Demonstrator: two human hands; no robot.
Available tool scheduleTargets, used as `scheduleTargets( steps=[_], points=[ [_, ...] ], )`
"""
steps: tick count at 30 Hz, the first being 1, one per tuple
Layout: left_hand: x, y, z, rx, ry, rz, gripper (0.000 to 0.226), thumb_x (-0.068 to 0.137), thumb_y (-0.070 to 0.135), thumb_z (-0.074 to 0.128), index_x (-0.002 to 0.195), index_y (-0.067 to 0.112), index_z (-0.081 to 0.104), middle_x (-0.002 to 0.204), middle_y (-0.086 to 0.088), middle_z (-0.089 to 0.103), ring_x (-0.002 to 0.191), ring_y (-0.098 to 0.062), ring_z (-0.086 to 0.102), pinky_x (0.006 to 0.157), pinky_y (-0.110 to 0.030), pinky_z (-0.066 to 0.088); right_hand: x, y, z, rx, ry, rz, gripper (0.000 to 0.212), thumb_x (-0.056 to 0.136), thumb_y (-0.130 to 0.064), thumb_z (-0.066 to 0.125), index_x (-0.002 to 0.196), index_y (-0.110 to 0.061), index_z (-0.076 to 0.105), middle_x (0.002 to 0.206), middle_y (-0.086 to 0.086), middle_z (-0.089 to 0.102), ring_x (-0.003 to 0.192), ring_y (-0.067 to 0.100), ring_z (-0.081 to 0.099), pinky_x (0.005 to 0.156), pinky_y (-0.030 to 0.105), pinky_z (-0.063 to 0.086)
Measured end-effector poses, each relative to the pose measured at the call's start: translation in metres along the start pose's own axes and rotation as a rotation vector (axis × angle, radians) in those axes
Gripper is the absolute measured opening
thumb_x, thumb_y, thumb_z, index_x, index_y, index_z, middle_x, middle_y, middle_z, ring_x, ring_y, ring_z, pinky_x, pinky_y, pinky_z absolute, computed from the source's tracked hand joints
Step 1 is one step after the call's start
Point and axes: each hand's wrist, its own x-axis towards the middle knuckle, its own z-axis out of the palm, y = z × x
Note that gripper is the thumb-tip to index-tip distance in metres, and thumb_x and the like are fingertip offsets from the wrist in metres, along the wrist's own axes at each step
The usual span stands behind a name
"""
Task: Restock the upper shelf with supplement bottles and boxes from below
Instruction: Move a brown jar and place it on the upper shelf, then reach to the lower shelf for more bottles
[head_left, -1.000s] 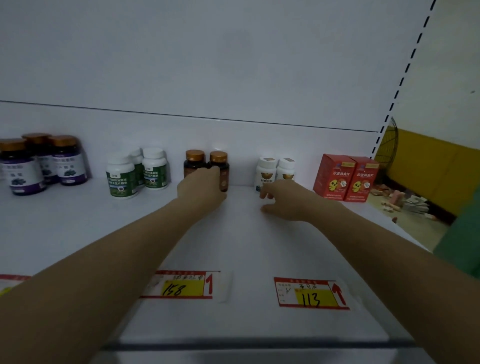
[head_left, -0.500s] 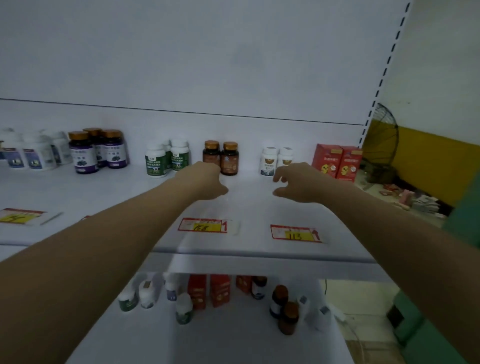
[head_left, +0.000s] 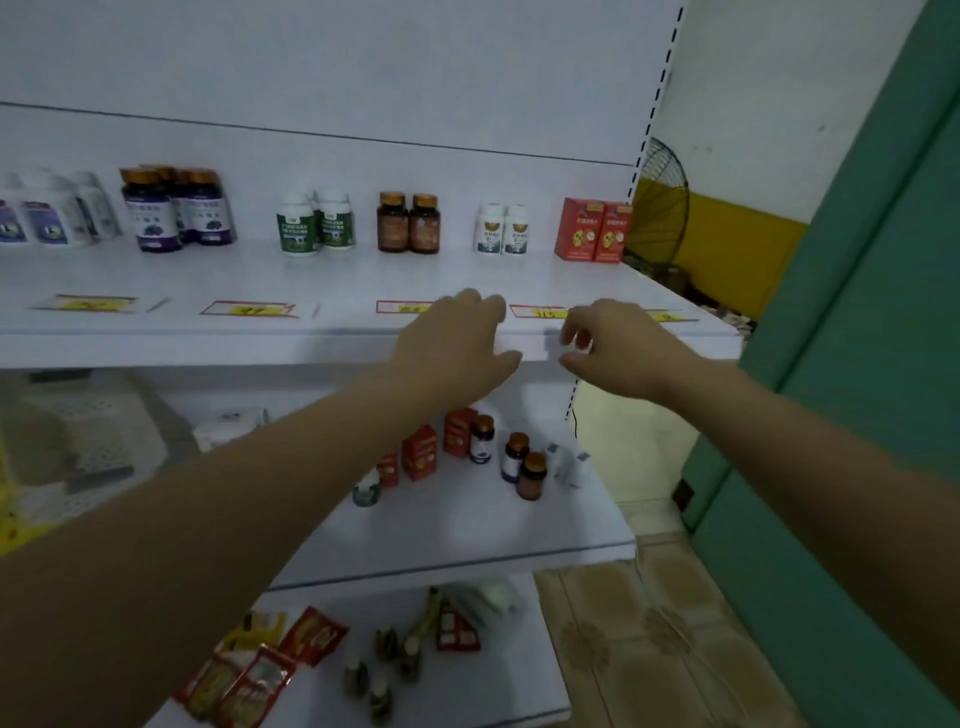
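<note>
**Both hands empty at the upper shelf's front edge**

A white shelving unit (head_left: 363, 78) fills the view, with a green panel (head_left: 857, 364) on its right and a floor fan (head_left: 660, 202) behind its far end. The upper shelf (head_left: 208, 275) carries a row of stock along its back wall. From the left these are white bottles (head_left: 47, 213), purple-label bottles (head_left: 156, 218) with gold caps, green-label bottles (head_left: 298, 226), two amber bottles (head_left: 408, 223), two white bottles with an orange emblem (head_left: 503, 228), and two red boxes (head_left: 592, 231) at the right end. The middle shelf (head_left: 467, 519) below holds the loose supply: red boxes lower down (head_left: 420, 452), several gold-capped bottles (head_left: 532, 475) just beside them, and small white items too blurred to name. The lowest shelf (head_left: 493, 675) has red sachets (head_left: 260, 670) and small scattered pieces.

Both forearms reach forward. The left hand (head_left: 452, 348) is level with the upper shelf's front edge, its fingers close together and gently bent, its thumb out to the side, holding nothing. The right hand (head_left: 618, 348) is just beside it, its fingers loosely curled and apart from the thumb, also empty. Price tags (head_left: 249, 310) lie along the front of the upper shelf, two of them partly hidden by the hands.
</note>
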Motion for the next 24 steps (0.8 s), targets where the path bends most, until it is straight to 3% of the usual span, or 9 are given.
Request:
scheduleTargets(
  steps=[6,10,15,20,24],
  points=[
    [-0.042,-0.009,0.071,-0.095,-0.239,-0.122,0.035,0.087,0.032,0.056,0.115,0.01,0.052,0.114,-0.006,0.056,0.1,-0.024,0.054,0.077,-0.029,0.042,-0.052,0.025,0.072,0.149,-0.187,0.143,0.036,0.089,-0.028,0.059,0.122,-0.015,0.056,0.121,0.009,0.056,0.1,0.023,0.057,0.076,0.025,0.038],
    [-0.051,-0.026,0.127,-0.118,-0.417,-0.223,0.044,0.09,0.029,0.056,0.129,0.01,0.047,0.128,-0.01,0.051,0.114,-0.024,0.052,0.09,-0.031,0.044,-0.061,0.056,0.123,0.178,-0.287,0.209,0.042,0.089,-0.026,0.06,0.129,-0.015,0.051,0.138,0.014,0.047,0.12,0.026,0.051,0.082,0.023,0.037],
    [-0.034,-0.047,0.199,-0.127,-0.559,-0.355,0.051,0.091,0.03,0.055,0.136,0.011,0.038,0.134,-0.011,0.046,0.12,-0.025,0.048,0.098,-0.034,0.043,-0.043,0.102,0.171,0.204,-0.398,0.262,0.049,0.09,-0.028,0.059,0.136,-0.016,0.045,0.131,0.013,0.049,0.116,0.025,0.052,0.087,0.022,0.038],
    [0.01,-0.058,0.258,-0.165,-0.577,-0.442,0.059,0.095,0.027,0.048,0.147,0.013,0.023,0.148,-0.011,0.033,0.134,-0.024,0.035,0.107,-0.031,0.032,0.003,0.146,0.209,0.216,-0.447,0.252,0.049,0.091,-0.028,0.057,0.136,-0.015,0.044,0.134,0.011,0.048,0.121,0.025,0.05,0.096,0.026,0.039],
    [0.052,-0.066,0.298,-0.132,-0.489,-0.442,0.06,0.096,0.02,0.047,0.148,0.01,0.02,0.152,-0.011,0.027,0.137,-0.025,0.032,0.11,-0.031,0.028,0.049,0.159,0.243,0.212,-0.428,0.181,0.048,0.091,-0.028,0.056,0.136,-0.015,0.044,0.132,0.015,0.05,0.119,0.03,0.051,0.097,0.031,0.04]
  ],
)
